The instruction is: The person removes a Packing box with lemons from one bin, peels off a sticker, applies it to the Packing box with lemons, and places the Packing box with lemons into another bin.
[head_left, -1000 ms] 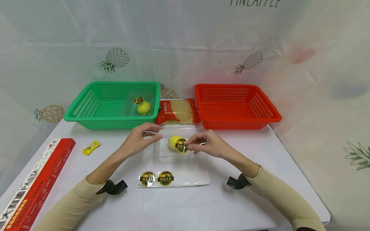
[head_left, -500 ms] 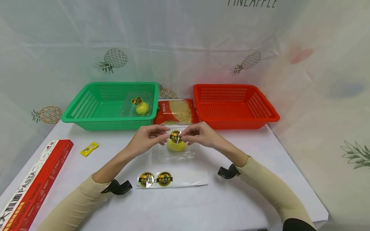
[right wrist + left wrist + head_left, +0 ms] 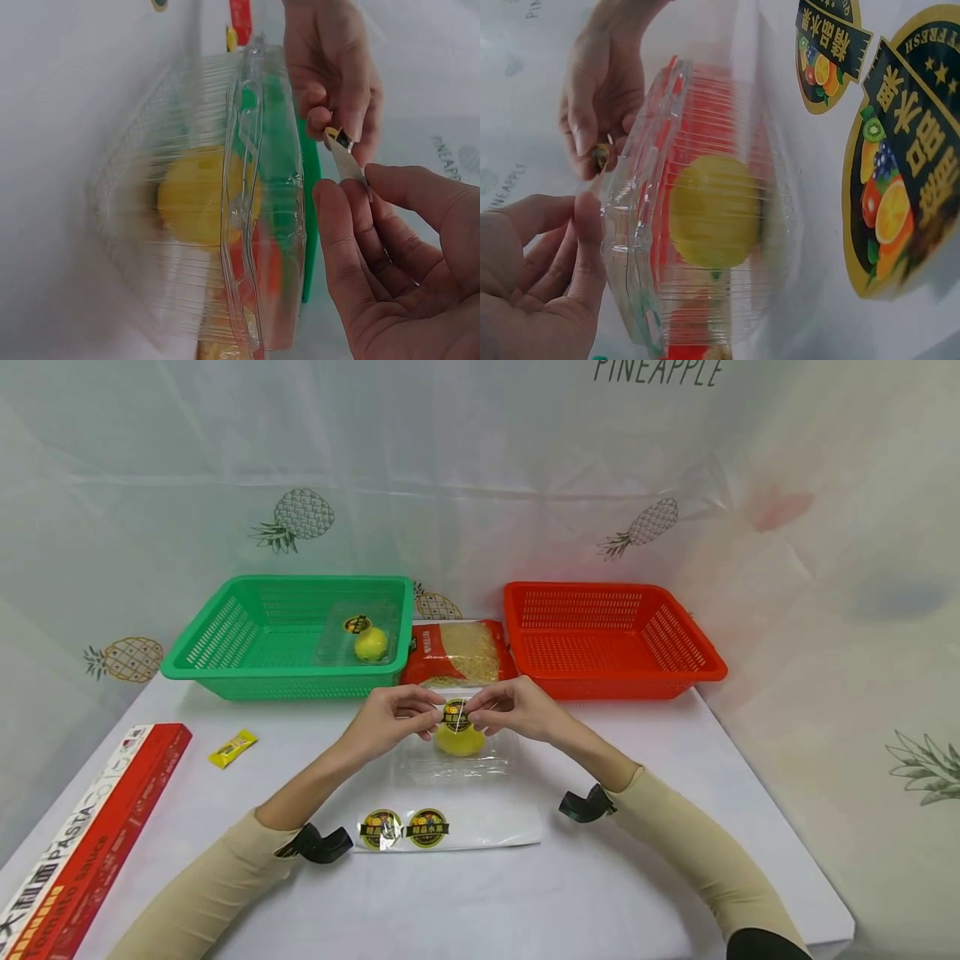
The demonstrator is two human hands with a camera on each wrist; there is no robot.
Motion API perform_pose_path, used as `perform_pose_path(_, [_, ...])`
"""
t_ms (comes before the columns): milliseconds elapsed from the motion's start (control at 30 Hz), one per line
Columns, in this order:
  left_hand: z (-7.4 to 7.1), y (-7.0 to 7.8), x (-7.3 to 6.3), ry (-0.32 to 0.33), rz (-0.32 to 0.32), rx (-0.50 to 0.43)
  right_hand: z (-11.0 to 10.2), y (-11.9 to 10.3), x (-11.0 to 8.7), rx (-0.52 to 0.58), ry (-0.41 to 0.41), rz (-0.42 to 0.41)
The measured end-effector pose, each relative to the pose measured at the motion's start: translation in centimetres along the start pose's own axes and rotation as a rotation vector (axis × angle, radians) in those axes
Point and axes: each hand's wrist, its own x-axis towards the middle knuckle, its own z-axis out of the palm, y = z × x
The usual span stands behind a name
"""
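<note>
Between my two hands is a round black-and-gold fruit sticker (image 3: pixel 455 716). My left hand (image 3: pixel 393 718) pinches its left edge and my right hand (image 3: pixel 513 710) pinches its right edge. Its pale back (image 3: pixel 346 161) shows edge-on in the right wrist view. Just beneath stands a closed clear plastic box (image 3: pixel 457 768) with a yellow lemon (image 3: pixel 715 210) inside. The sticker is held above the lid, apart from it in both wrist views. Nearer the person lies a white backing sheet (image 3: pixel 491 829) bearing two more such stickers (image 3: pixel 427 828) at its left end.
A green basket (image 3: pixel 285 675) at back left contains another clear box (image 3: pixel 330 639) with a lemon and sticker. A red basket (image 3: pixel 622 683) stands at back right, with a noodle bag (image 3: pixel 465 652) between. A pasta box (image 3: pixel 97 835) and yellow packet (image 3: pixel 232 748) lie left.
The right hand has carried the sticker left and up a little, turning it upright. The left hand has moved right and now grips its other edge. The lemon box stays in place.
</note>
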Motion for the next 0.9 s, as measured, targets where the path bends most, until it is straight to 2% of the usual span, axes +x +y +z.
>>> perform_pose_path(333, [-0.03, -0.22, 0.09, -0.017, -0.038, 0.012, -0.26, 0.60, 0.22, 0.086, 0.014, 0.042])
perform_pose_path(533, [0.04, -0.27, 0.09, -0.023, -0.065, -0.009, -0.32, 0.77, 0.10, 0.109, 0.015, 0.062])
perform_pose_path(700, [0.17, -0.39, 0.20, -0.032, -0.066, -0.011, -0.40, 0.83, 0.05, 0.093, 0.006, 0.044])
perform_pose_path(800, [0.22, -0.34, 0.30, -0.038, -0.050, 0.019, -0.47, 0.90, 0.14, 0.066, 0.006, 0.041])
perform_pose_path(900, [0.21, -0.26, 0.36, -0.035, -0.016, 0.105, -0.53, 0.92, 0.24, 0.045, 0.010, 0.048])
